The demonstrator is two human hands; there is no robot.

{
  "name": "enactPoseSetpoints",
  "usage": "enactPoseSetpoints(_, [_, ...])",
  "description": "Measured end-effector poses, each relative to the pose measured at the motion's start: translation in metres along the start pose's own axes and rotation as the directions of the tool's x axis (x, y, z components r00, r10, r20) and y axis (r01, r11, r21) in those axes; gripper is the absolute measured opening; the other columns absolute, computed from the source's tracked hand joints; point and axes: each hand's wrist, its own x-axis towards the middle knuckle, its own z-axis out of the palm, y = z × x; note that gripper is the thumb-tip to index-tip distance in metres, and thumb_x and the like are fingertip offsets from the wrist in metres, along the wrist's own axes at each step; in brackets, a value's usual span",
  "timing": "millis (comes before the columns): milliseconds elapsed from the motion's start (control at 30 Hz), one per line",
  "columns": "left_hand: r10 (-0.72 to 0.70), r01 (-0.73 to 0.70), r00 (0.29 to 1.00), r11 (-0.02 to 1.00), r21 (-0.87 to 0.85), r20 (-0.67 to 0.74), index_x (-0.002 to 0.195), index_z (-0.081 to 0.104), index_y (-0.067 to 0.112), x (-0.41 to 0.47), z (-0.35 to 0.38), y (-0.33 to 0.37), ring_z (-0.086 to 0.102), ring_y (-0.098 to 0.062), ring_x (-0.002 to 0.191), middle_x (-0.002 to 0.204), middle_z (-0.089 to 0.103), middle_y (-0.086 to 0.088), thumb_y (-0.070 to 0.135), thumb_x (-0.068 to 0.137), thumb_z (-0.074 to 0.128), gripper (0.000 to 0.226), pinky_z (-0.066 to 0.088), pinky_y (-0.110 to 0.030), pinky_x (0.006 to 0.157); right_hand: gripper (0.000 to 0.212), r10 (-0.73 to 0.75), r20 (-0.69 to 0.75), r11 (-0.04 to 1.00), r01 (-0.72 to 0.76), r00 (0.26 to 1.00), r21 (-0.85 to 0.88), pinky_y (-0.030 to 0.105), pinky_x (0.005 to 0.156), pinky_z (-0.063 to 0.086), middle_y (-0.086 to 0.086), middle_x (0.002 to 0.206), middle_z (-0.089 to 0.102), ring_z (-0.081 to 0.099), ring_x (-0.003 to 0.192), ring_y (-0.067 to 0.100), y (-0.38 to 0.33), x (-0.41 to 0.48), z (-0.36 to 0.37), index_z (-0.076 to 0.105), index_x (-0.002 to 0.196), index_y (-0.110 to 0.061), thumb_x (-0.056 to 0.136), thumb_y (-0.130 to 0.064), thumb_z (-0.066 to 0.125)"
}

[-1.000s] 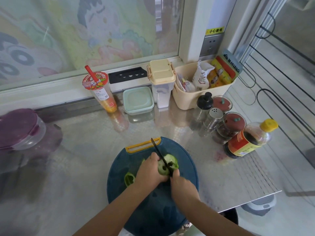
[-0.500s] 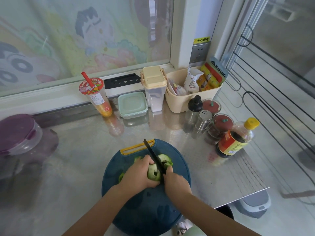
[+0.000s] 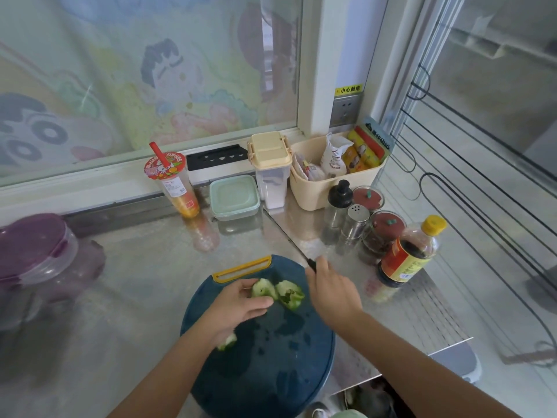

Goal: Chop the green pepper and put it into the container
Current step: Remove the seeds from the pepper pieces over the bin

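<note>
A shiny stainless steel counter [image 3: 135, 282] runs below a window covered with a cartoon print. At its near edge lies a round dark blue plastic cutting board [image 3: 271, 357] with a yellow handle slot at its far side. To the far left stands a clear plastic tub with a purple lid [image 3: 33, 251]. Along the back are a cream plastic basket [image 3: 328, 191] full of packets, a pale green lidded plastic box [image 3: 234, 197] and a clear drink cup with a red straw [image 3: 176, 185]. A dark sauce bottle with a yellow cap [image 3: 407, 254] stands at the right. On the far part of the board, the person's left hand [image 3: 238, 306] curls its thumb and fingers around one half of the green pepper [image 3: 263, 289], which is cut open into two hollow halves lying just beside each other. A small green scrap [image 3: 227, 342] lies on the board under the left wrist. The right hand [image 3: 331, 291] is closed around a black-handled kitchen knife [image 3: 301, 251], held off the board's right edge with the blurred blade pointing away over the counter.
</note>
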Motion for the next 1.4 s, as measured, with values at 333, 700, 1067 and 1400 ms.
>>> enactPoseSetpoints(333, [-0.010, 0.126, 0.961, 0.904, -0.409, 0.275, 0.121, 0.055, 0.014, -0.001, 0.006, 0.007, 0.069, -0.026, 0.092, 0.107, 0.069, -0.014, -0.007, 0.091, 0.043, 0.039, 0.059, -0.029, 0.073, 0.040, 0.069, 0.101, 0.974, -0.044, 0.993, -0.224, 0.035, 0.101, 0.033, 0.006, 0.128, 0.047, 0.042, 0.121, 0.023, 0.067, 0.035, 0.030, 0.041, 0.134, -0.012, 0.101, -0.034, 0.035])
enactPoseSetpoints(700, [-0.040, 0.146, 0.927, 0.954, -0.262, 0.372, 0.117, 0.060, 0.011, 0.002, 0.007, 0.006, 0.054, -0.014, 0.072, 0.090, 0.063, -0.007, -0.003, 0.092, 0.039, 0.036, 0.046, -0.022, 0.060, 0.038, 0.012, 0.039, 0.999, -0.014, 0.999, 0.036, 0.026, 0.098, 0.035, 0.002, 0.120, 0.043, 0.044, 0.114, 0.018, 0.060, 0.030, 0.027, 0.048, 0.128, -0.014, 0.095, -0.031, 0.052])
enactPoseSetpoints(1067, [0.014, 0.033, 0.867, 0.996, -0.084, 0.498, 0.124, 0.053, 0.008, 0.001, 0.025, 0.021, 0.063, -0.019, 0.099, 0.107, 0.065, -0.009, 0.000, 0.076, 0.058, 0.049, 0.051, -0.026, 0.086, 0.031, -0.172, -0.035, 0.922, 0.173, 0.984, 0.345, 0.007, 0.071, 0.044, -0.010, 0.098, 0.052, 0.056, 0.073, 0.003, 0.000, -0.026, -0.034, 0.063, 0.118, -0.023, 0.087, -0.027, 0.067])
enactPoseSetpoints(1400, [0.051, -0.243, 0.824, 0.931, 0.271, 0.565, 0.120, 0.056, 0.035, -0.009, 0.076, 0.038, 0.061, -0.009, 0.110, 0.115, 0.068, 0.008, -0.005, 0.076, 0.070, 0.062, 0.046, -0.026, 0.099, 0.033, 0.002, -0.169, 0.980, 0.032, 0.986, 0.197, 0.012, 0.062, 0.036, -0.009, 0.093, 0.051, 0.046, 0.074, 0.004, 0.030, -0.053, -0.050, 0.064, 0.110, -0.021, 0.078, -0.029, 0.073])
